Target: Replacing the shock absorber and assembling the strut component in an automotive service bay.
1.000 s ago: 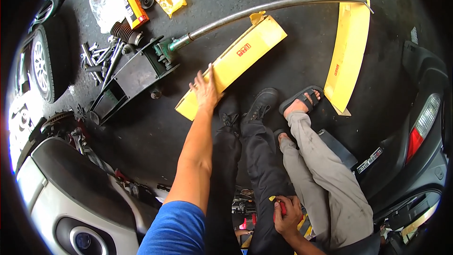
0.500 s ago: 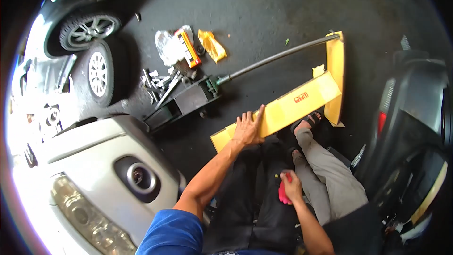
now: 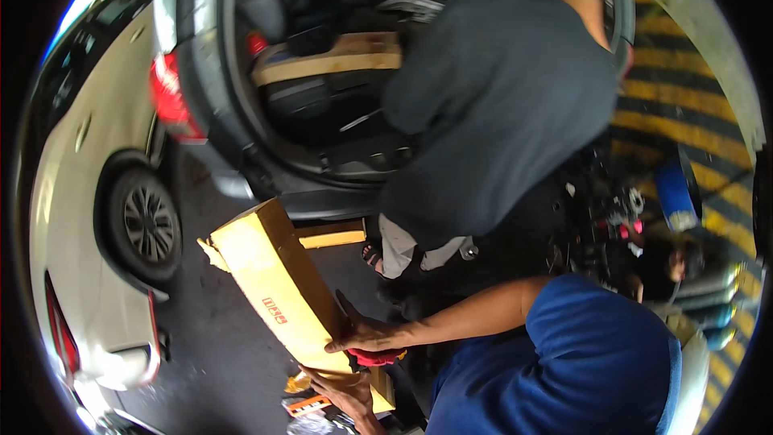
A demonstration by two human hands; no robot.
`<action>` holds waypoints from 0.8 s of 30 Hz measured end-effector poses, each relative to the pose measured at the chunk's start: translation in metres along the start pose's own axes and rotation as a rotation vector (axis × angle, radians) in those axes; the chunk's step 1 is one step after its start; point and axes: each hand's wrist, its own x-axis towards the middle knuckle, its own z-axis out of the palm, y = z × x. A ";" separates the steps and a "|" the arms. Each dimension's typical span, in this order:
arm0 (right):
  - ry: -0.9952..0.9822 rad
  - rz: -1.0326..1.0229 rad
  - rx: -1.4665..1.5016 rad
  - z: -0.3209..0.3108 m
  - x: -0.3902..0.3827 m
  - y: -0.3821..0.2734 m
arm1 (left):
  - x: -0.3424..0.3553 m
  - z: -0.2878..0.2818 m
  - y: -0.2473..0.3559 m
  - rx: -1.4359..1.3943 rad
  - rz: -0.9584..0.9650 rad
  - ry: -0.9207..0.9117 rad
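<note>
A long yellow cardboard box [image 3: 282, 290] is held up in front of me, tilted, with its torn flap end toward the open car boot. My right hand [image 3: 366, 334] grips the box's side near its lower end, fingers closed against the cardboard. Bunched beneath that hand is a pinkish-red cloth [image 3: 377, 357]. My left hand [image 3: 346, 393] takes hold of the box's near end, thumb and fingers pressed to it; part of the palm is hidden.
A co-worker in a dark shirt [image 3: 499, 113] leans into the open boot of a grey car [image 3: 213, 113]. A yellow carton piece [image 3: 334, 238] lies by its bumper. At left stands a pale car [image 3: 88, 129]. Another person [image 3: 664, 266] crouches near a blue bin [image 3: 676, 193] and gas cylinders [image 3: 721, 314].
My view has swung right, from the floor jack to the grey car. The box has been lifted off the floor. My right hand, earlier by my leg with the cloth, now grips the box too.
</note>
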 end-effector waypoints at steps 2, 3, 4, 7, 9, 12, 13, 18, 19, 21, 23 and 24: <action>0.002 -0.061 0.121 -0.007 -0.033 -0.027 | -0.008 -0.019 0.019 0.013 0.092 -0.007; 0.057 -0.081 0.147 -0.016 -0.048 -0.044 | -0.010 -0.030 0.034 0.013 0.104 -0.024; -0.012 -0.057 0.098 -0.018 -0.060 -0.054 | -0.016 -0.047 0.052 0.130 0.085 -0.031; -0.247 0.283 0.140 -0.067 -0.093 -0.049 | -0.024 -0.055 0.088 0.107 0.167 -0.147; -0.319 0.130 0.194 -0.107 -0.117 -0.035 | -0.028 -0.043 0.080 0.167 0.402 -0.085; -0.387 0.178 0.142 -0.174 -0.157 -0.027 | -0.038 -0.050 0.078 0.265 0.557 -0.269; -0.283 0.228 0.129 -0.198 -0.181 -0.027 | -0.037 -0.035 0.086 0.203 0.532 -0.373; -0.042 0.320 0.555 -0.240 -0.265 0.002 | -0.029 0.020 0.145 0.117 0.700 -0.718; 0.084 0.313 0.757 -0.243 -0.277 0.015 | -0.027 0.034 0.161 0.139 0.746 -0.781; 0.441 0.126 1.047 -0.236 -0.285 0.033 | -0.028 0.072 0.196 0.226 0.893 -0.786; 0.508 0.116 1.061 -0.250 -0.302 0.009 | -0.035 0.104 0.234 0.254 0.876 -0.832; 0.519 0.104 1.080 -0.264 -0.309 0.015 | -0.044 0.124 0.260 0.266 0.893 -0.845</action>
